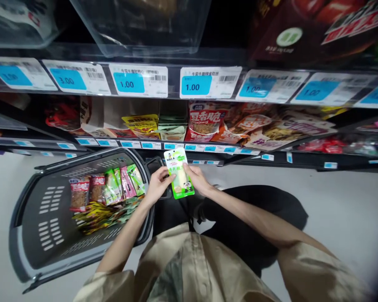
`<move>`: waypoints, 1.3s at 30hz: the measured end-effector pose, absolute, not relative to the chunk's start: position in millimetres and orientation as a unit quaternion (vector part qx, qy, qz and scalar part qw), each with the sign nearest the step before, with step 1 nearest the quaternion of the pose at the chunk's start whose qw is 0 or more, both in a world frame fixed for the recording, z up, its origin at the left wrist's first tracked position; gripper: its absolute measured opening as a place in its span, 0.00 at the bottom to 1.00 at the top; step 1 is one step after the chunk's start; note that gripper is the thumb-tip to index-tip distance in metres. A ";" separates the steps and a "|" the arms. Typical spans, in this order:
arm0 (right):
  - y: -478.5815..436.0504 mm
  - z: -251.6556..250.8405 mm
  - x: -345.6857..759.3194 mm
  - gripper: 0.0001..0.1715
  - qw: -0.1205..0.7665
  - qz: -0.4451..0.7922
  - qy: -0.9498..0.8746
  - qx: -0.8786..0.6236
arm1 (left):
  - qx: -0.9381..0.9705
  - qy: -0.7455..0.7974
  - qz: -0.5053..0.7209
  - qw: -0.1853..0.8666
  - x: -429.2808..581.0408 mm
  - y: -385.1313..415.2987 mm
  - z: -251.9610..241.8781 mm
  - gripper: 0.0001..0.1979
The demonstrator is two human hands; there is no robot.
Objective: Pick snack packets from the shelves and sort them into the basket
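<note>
Both of my hands hold one small green and white snack packet (179, 173) upright in front of the lower shelf. My left hand (157, 183) pinches its left edge, fingers closed on it. My right hand (198, 178) grips its right edge. Just left of the packet sits a dark grey shopping basket (47, 228), and several snack packets (105, 191) stand and lie inside it, red, green, pink and yellow ones.
Store shelves (208, 147) run across the view, stocked with bagged snacks (204, 119). Blue and white price tags (195, 82) line the shelf edges. A clear plastic bin (145, 25) sits on the top shelf. The floor is pale grey.
</note>
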State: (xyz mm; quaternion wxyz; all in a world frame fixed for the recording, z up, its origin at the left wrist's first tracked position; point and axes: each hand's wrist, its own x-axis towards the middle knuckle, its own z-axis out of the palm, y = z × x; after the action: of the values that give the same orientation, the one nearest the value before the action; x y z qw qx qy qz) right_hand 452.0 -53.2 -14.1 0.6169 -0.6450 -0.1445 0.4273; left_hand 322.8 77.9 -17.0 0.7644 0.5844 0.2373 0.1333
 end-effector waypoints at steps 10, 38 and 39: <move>-50.2 -12.5 450.2 0.36 0.609 0.406 -0.203 -0.651 | 0.578 0.290 0.182 0.740 322.0 76.3 -13.4 0.20; -46.5 -7.8 451.3 0.25 0.655 0.474 -0.158 -0.566 | 0.613 0.291 0.137 0.721 318.6 82.6 -4.4 0.21; -47.9 -5.8 449.6 0.25 0.654 0.480 -0.156 -0.564 | 0.612 0.293 0.137 0.722 318.7 80.9 -3.0 0.21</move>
State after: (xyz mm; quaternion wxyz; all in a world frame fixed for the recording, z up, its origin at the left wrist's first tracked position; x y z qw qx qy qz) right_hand 449.6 -47.9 -5.8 0.6535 -0.5642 -0.1557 0.4800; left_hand 318.7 80.9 -3.0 0.7221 0.6116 0.2928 0.1369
